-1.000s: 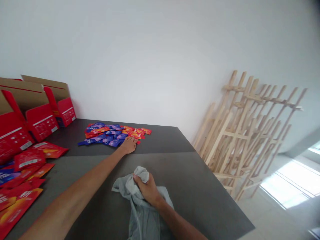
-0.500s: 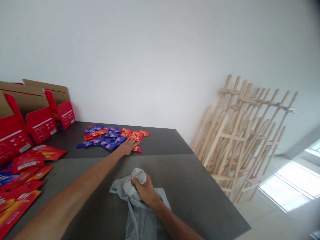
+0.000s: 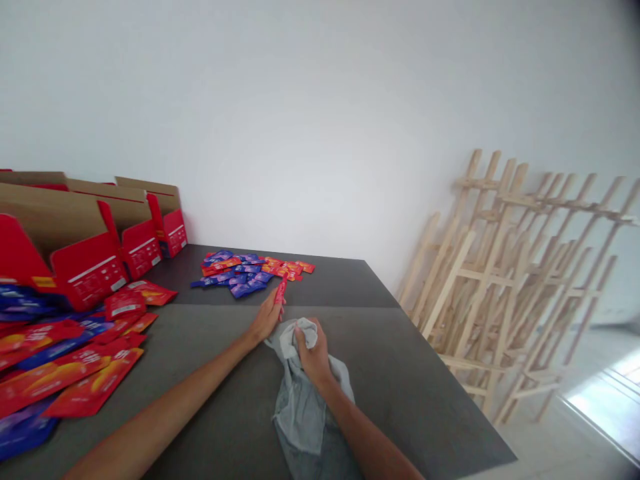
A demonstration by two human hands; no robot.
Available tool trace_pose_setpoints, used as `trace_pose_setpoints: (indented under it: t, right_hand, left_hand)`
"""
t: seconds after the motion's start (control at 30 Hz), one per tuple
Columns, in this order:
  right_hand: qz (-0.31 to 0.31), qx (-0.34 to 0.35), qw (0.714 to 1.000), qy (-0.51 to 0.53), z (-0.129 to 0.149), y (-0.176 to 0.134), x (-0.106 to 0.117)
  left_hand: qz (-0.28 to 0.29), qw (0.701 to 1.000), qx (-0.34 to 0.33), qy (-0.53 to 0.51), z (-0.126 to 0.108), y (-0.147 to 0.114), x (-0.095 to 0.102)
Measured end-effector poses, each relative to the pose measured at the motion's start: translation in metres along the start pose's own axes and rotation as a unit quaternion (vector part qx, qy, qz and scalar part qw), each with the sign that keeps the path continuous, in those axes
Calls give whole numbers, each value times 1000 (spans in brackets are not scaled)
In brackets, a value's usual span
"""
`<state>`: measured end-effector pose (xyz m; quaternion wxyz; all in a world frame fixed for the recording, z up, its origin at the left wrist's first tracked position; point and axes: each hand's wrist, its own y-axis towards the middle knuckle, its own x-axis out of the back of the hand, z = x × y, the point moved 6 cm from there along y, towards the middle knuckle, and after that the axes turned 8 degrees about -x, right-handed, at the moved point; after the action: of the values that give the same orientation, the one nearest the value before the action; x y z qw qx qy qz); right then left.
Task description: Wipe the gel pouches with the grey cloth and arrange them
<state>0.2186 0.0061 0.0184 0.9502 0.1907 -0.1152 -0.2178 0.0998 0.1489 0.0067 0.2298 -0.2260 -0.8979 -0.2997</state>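
My left hand, its fingers closed, grips a slim red sachet held up on edge above the table. Close beside it, my right hand is wrapped round a bunched-up grey cloth, which hangs down toward the near edge of the view; whether it is a bag or a garment I cannot tell. Beyond the hands lies a loose pile of small sachets, blue ones on the left and orange-red ones on the right.
Larger red and blue pouches are heaped at the left of the dark table. Behind them stand several open red cardboard boxes. A white wall backs the table. Wooden easels lean together on the right.
My left hand has drawn back from the sachet pile with a red sachet in it, toward my right hand. The right hand still grips the cloth. The view has turned slightly left.
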Motion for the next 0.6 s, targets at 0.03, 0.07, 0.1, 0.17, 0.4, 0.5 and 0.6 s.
trace_pose_setpoints:
  t: [0.03, 0.07, 0.1, 0.17, 0.4, 0.5, 0.6]
  right_hand:
    - [-10, 27, 999, -22, 6, 1, 3]
    - [-16, 51, 998, -42, 11, 1, 5]
    - [-18, 71, 996, -61, 15, 0, 6]
    - [-5, 99, 991, -89, 20, -3, 4]
    - [111, 129, 972, -165, 23, -22, -18]
    - [227, 166, 939, -200, 28, -36, -34]
    - [294, 199, 904, -239, 34, -43, -41]
  left_hand:
    - [-11, 999, 30, -41, -2, -15, -2]
    - [-23, 995, 54, -85, -5, -30, -4]
    - [-34, 990, 67, -118, -9, -44, -6]
    - [-41, 985, 74, -147, -19, -69, -10]
    - [-48, 968, 137, -206, -32, -118, -23]
    - [-59, 939, 177, -289, -27, -120, -27]
    - [-48, 916, 178, -355, -27, -115, -32]
